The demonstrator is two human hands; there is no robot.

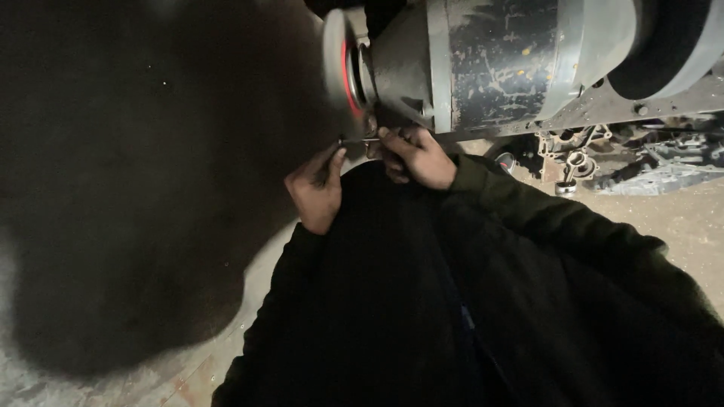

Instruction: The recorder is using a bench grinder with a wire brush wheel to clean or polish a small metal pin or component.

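A large grey machine body (498,60) with scratched paint lies across the top, ending on the left in a round grey disc with a red ring (343,60). Just under that disc, my left hand (317,188) pinches one end of a thin metal tool (354,140). My right hand (415,157) is closed near the tool's other end, against the machine's underside. Both arms wear dark sleeves. What the tool's tip touches is hidden by my fingers.
Small metal parts and fittings (573,162) lie on the dusty floor under the machine at right. A wide dark stain (136,188) covers the floor at left. My dark-clothed body (392,316) fills the lower middle.
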